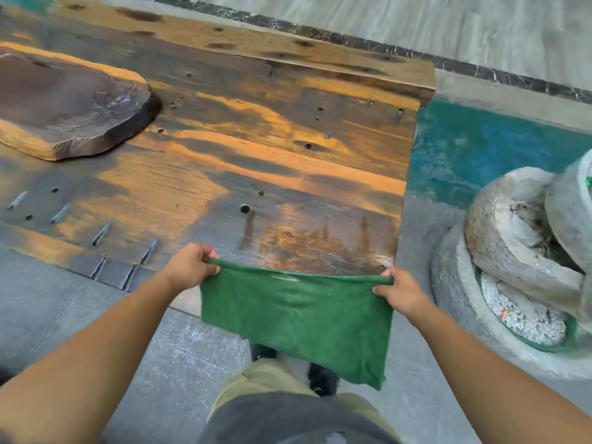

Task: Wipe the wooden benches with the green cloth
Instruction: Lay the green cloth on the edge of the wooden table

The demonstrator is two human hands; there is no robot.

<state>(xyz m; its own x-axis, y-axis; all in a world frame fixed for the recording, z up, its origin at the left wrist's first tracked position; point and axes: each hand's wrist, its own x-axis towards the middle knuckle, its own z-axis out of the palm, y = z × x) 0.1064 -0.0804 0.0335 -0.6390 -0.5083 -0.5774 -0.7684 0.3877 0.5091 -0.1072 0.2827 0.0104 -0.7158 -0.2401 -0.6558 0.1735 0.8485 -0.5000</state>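
A green cloth (298, 318) hangs stretched between my two hands, just in front of the near edge of the wooden bench (243, 161). My left hand (190, 265) pinches its upper left corner. My right hand (398, 291) pinches the upper right corner. The cloth droops down over the floor and hides part of my legs. The bench top is broad, orange-brown with dark patches and small holes, and looks wet and shiny near its front right corner.
A dark, thick wooden slab (69, 107) lies on the bench at the left. Stone basins (519, 251) stand on the floor to the right. Teal floor (480, 149) lies beyond the bench's right end; grey tiles (173, 354) lie under me.
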